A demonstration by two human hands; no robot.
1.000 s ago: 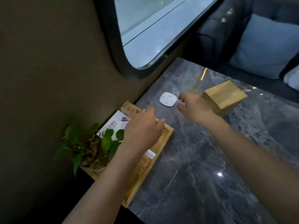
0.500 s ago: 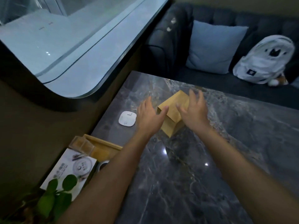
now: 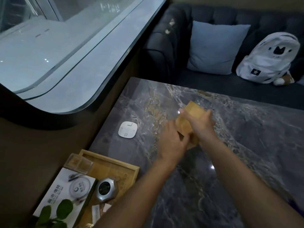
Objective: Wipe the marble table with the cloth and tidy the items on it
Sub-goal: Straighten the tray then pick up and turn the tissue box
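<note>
A light wooden box (image 3: 191, 115) stands on the dark grey marble table (image 3: 246, 145), tilted. My left hand (image 3: 171, 142) grips its near left side and my right hand (image 3: 201, 125) clasps its right side and top. A small white square device (image 3: 127, 131) lies flat on the table to the left of the box. No cloth is visible.
A wooden tray (image 3: 113, 163) at the table's near left corner holds a silver hexagonal object (image 3: 107, 189), a printed card (image 3: 65, 193) and a green plant (image 3: 54, 213). Beyond the table is a dark sofa (image 3: 164, 51) with a blue cushion (image 3: 215, 46) and a white backpack (image 3: 269, 56). A window runs along the left.
Both hands have left the tray and white device and closed onto the wooden box. My view has swung up and right towards the sofa.
</note>
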